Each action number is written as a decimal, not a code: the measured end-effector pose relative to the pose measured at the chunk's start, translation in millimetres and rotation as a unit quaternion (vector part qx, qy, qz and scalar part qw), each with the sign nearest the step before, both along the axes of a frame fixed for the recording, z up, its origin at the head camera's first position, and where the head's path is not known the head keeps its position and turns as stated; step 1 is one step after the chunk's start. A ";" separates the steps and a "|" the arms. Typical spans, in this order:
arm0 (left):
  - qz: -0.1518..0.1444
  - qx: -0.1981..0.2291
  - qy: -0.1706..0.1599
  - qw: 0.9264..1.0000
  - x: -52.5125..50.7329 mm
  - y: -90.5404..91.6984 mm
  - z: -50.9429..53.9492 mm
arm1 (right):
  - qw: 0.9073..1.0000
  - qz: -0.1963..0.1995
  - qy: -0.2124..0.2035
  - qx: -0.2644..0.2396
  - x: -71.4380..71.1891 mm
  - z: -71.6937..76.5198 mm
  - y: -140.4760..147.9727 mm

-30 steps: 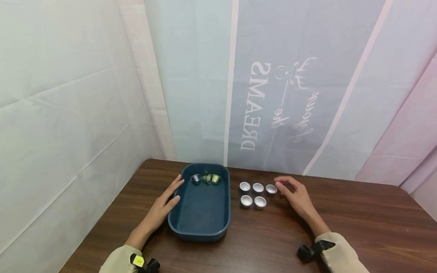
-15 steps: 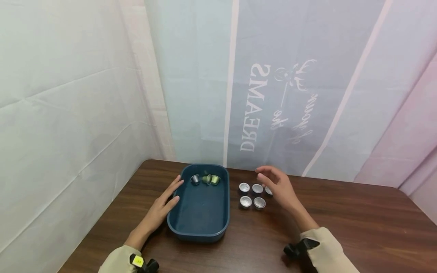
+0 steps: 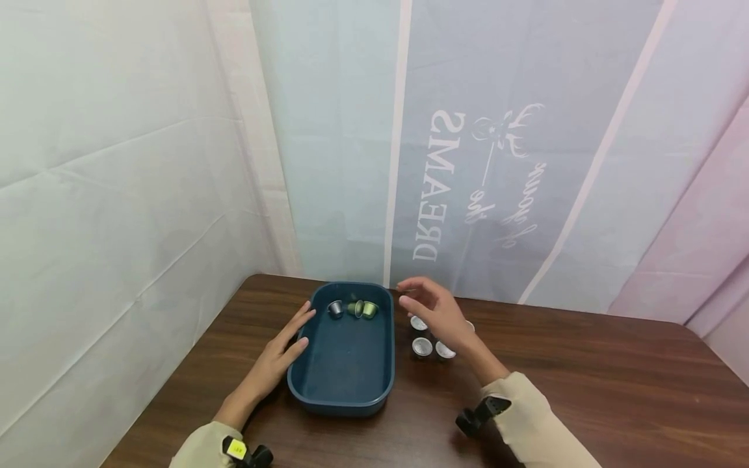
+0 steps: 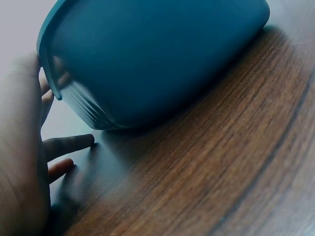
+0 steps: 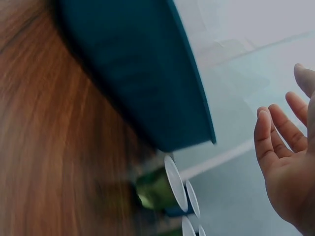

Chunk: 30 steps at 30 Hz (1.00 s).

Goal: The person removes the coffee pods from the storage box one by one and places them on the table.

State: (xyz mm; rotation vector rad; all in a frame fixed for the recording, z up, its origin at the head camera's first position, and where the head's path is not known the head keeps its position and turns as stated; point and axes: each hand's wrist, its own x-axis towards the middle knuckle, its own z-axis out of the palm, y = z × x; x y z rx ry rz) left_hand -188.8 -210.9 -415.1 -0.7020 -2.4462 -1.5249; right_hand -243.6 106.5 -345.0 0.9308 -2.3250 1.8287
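Observation:
A blue plastic bin holds a dark coffee capsule, a green capsule and a light green capsule at its far end. My left hand touches the bin's left rim with fingers extended. Right of the bin, several foil-topped capsules stand in two rows, lids up. Above them, close to the bin's right rim, my right hand is raised and partly hides the back row. In the right wrist view that hand has bent, parted fingers and holds nothing; a green capsule stands below it.
The dark wood table extends to the right of the capsules. A printed cloth backdrop hangs behind its far edge, and a white cloth hangs at the left.
My right hand has travelled left, from beside the rightmost capsule to over the back row near the bin. The left hand and the capsules have stayed in place.

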 end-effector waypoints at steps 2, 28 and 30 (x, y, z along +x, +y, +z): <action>0.000 -0.001 0.001 1.000 0.0 -0.1 0.0 | 1.000 0.008 -0.008 0.014 1.3 0.9 -7.5; 0.005 -0.009 -0.008 1.000 0.5 -1.4 -0.3 | 0.986 0.052 0.046 0.153 -43.0 -35.9 -74.3; 0.003 -0.008 -0.006 1.000 -1.7 -1.9 -2.0 | 0.984 0.054 0.053 0.159 -46.6 -35.6 -77.5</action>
